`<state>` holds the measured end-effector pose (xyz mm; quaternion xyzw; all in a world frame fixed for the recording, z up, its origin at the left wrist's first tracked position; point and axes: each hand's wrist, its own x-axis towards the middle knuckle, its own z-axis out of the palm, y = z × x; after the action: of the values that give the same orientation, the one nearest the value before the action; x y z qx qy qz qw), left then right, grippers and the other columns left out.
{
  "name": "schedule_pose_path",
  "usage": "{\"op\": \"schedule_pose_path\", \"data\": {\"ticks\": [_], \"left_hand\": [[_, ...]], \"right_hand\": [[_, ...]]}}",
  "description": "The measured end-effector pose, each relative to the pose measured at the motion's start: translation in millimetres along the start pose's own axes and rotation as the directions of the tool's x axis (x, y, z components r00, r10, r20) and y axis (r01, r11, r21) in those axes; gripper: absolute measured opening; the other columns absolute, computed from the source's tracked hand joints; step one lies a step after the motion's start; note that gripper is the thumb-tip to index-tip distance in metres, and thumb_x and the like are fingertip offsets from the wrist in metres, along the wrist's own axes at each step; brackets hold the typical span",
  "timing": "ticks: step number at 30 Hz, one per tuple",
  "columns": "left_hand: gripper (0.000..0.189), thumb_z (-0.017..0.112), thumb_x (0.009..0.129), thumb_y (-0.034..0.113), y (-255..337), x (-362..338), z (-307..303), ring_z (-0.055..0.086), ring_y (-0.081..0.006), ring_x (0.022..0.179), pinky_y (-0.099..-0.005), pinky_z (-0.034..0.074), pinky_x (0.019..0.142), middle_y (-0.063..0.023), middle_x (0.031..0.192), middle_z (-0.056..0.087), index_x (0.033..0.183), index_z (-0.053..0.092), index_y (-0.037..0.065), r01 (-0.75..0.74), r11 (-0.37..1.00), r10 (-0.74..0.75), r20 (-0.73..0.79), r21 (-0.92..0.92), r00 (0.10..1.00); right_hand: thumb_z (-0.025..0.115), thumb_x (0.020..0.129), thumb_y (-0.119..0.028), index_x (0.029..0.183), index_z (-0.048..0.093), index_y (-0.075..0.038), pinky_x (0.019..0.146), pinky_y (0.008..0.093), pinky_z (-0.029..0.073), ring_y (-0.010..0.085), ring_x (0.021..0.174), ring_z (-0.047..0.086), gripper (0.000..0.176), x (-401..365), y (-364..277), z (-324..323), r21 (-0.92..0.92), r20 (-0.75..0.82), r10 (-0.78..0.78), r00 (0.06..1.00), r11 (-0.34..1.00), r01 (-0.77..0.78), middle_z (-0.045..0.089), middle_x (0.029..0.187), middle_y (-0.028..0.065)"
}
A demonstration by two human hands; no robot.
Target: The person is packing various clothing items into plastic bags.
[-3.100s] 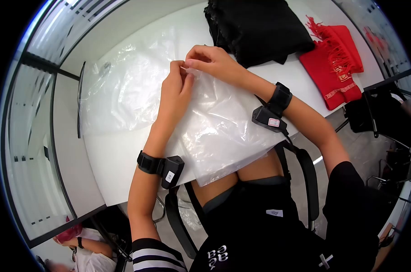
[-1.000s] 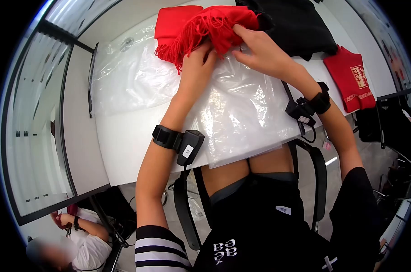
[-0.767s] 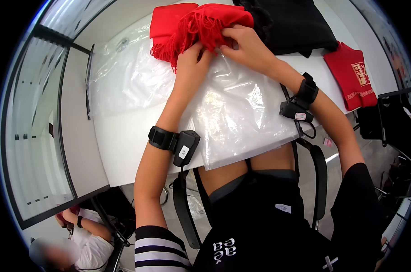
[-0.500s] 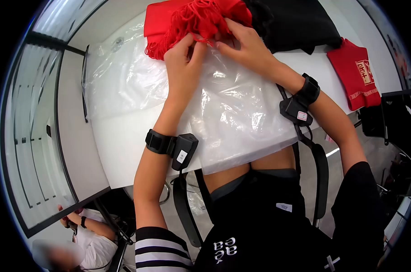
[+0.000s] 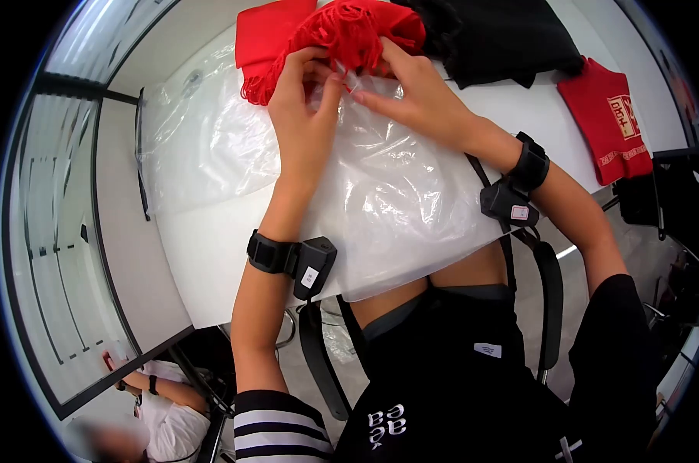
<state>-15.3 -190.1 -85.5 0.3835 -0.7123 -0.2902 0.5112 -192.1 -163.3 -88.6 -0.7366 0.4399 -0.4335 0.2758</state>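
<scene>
A red scarf (image 5: 276, 35) with long fringe lies folded at the top of the table. A clear plastic bag (image 5: 411, 185) stretches from its fringe toward me and hangs over the table's front edge. My left hand (image 5: 307, 104) is closed at the bag's upper edge, thumb and fingers pinched together beside the fringe. Opposite it, my right hand (image 5: 423, 96) grips the same edge, its thumb on the near side and its fingers behind. A thin red strand shows between the two thumbs. The fringe partly hides the fingertips.
Another clear plastic bag (image 5: 211, 139) lies flat to the left. Folded black cloth (image 5: 504, 38) sits at the upper right, and a red bag with gold print (image 5: 604, 119) lies near the right edge. A seated person (image 5: 176, 417) is at the lower left.
Both hands stay at the bag's edge beside the fringe, with the fingers slightly shifted. My right thumb is a little lower, and the red scarf's fringe has moved slightly.
</scene>
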Motion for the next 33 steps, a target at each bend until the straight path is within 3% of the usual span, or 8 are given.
{"op": "schedule_pose_path", "data": {"ticks": [3,12,14,15,19,28,30,33], "left_hand": [[0.027,0.065,0.086,0.008,-1,2,2,0.058,-0.0195,0.096,-0.0305,0.046,0.082,-0.0082,0.102,0.059,0.111,0.057,0.001,-0.260,0.953,0.254,0.057,0.156,0.966],[0.029,0.062,0.089,0.013,-2,-2,2,0.057,-0.0275,0.093,-0.0347,0.044,0.079,-0.0155,0.098,0.058,0.113,0.054,-0.001,-0.220,0.971,0.212,0.086,0.095,0.973],[0.025,0.063,0.088,0.012,1,-3,2,0.058,-0.0247,0.087,-0.0323,0.043,0.076,-0.0119,0.093,0.061,0.109,0.056,0.001,-0.204,0.976,0.198,0.080,0.073,0.977],[0.025,0.063,0.088,0.012,4,-4,2,0.058,-0.0247,0.087,-0.0323,0.043,0.076,-0.0119,0.093,0.061,0.109,0.056,0.001,-0.204,0.976,0.197,0.083,0.072,0.977],[0.013,0.063,0.087,0.009,13,-8,0,0.057,-0.0192,0.075,-0.0307,0.042,0.073,-0.0055,0.081,0.062,0.098,0.061,0.004,-0.247,0.969,0.242,0.111,0.033,0.964],[0.011,0.054,0.095,0.012,7,1,-9,0.046,-0.0045,0.063,-0.0196,0.035,0.056,0.0010,0.073,0.056,0.093,0.059,0.002,-0.214,0.960,0.223,-0.029,0.181,0.974],[0.013,0.052,0.097,0.013,5,2,-8,0.044,-0.0037,0.062,-0.0191,0.033,0.055,0.0014,0.072,0.055,0.092,0.059,0.002,-0.121,0.982,0.128,-0.040,0.142,0.991],[0.015,0.053,0.098,0.015,2,2,-7,0.041,-0.0026,0.061,-0.0198,0.032,0.054,0.0031,0.070,0.052,0.093,0.059,0.002,0.041,0.999,-0.040,-0.052,0.018,0.998]], "right_hand": [[0.070,0.082,-0.012,0.124,0.047,0.002,0.095,0.0339,0.047,0.0268,0.104,0.065,0.050,0,4,3,0.008,-0.060,-0.099,0.993,0.995,0.100,0.066,0.108,0.0160],[0.063,0.087,-0.013,0.104,0.052,-0.004,0.065,0.0325,0.048,0.0224,0.066,0.060,0.022,3,-21,9,0.036,-0.301,-0.336,0.892,0.931,0.363,0.061,0.075,0.0111],[0.050,0.096,-0.006,0.132,0.042,0.003,0.082,0.0215,0.050,0.0101,0.092,0.062,0.038,14,-40,23,0.071,-0.659,-0.090,0.747,0.981,0.180,0.066,0.104,0.0093],[0.048,0.093,-0.001,0.130,0.038,0.003,0.072,0.0189,0.049,0.0083,0.080,0.061,0.039,38,-41,49,-0.287,-0.825,-0.265,0.500,0.957,0.036,0.064,0.091,0.0068],[0.052,0.094,-0.015,0.087,0.056,0.001,0.058,0.0319,0.042,0.0177,0.058,0.049,0.019,6,0,-10,0.158,-0.183,-0.043,0.982,0.985,0.072,0.059,0.070,0.0097],[0.059,0.092,-0.014,0.094,0.055,-0.001,0.057,0.0286,0.047,0.0149,0.058,0.060,0.014,5,-12,-20,0.139,-0.399,0.188,0.898,0.980,-0.143,0.063,0.066,0.0099],[0.048,0.093,0.000,0.122,0.044,0.003,0.063,0.0180,0.045,0.0067,0.069,0.057,0.029,7,-20,-31,0.061,-0.534,0.014,0.845,0.998,0.022,0.060,0.079,0.0022],[0.056,0.093,-0.008,0.106,0.052,0.000,0.057,0.0234,0.045,0.0087,0.062,0.057,0.016,7,-19,-31,-0.047,-0.452,-0.145,0.880,0.989,0.139,0.060,0.072,0.0036]]}}
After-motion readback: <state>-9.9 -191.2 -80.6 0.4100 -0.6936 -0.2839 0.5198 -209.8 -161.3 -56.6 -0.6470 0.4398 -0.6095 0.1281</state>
